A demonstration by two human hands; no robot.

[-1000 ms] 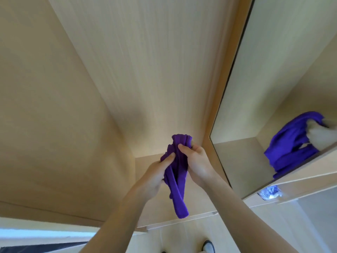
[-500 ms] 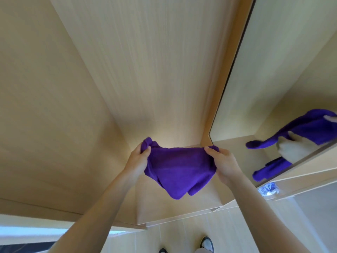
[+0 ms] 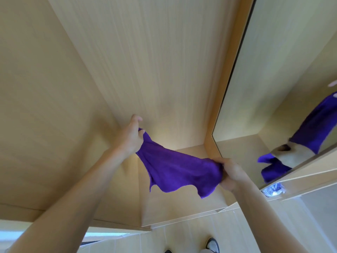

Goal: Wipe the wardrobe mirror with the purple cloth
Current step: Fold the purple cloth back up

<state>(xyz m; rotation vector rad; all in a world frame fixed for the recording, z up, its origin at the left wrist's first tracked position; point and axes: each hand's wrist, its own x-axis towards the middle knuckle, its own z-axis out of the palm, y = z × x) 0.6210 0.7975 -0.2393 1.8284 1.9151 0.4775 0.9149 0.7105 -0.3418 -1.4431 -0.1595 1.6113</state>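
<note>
The purple cloth hangs stretched between both hands in front of the open wooden wardrobe. My left hand pinches its upper left corner, raised higher. My right hand grips the bunched right end, lower and close to the mirror's bottom edge. The wardrobe mirror fills the right side on the inside of the door, and it reflects the cloth and a hand. The cloth does not touch the glass.
The wardrobe's back panel and left side wall are pale wood. A wooden frame strip borders the mirror. Below are a tiled floor and my shoes. A shiny knob sits under the mirror.
The cloth went from bunched between both hands to spread out. Since half a second ago my left hand has risen and my right hand has dropped, tilting the cloth.
</note>
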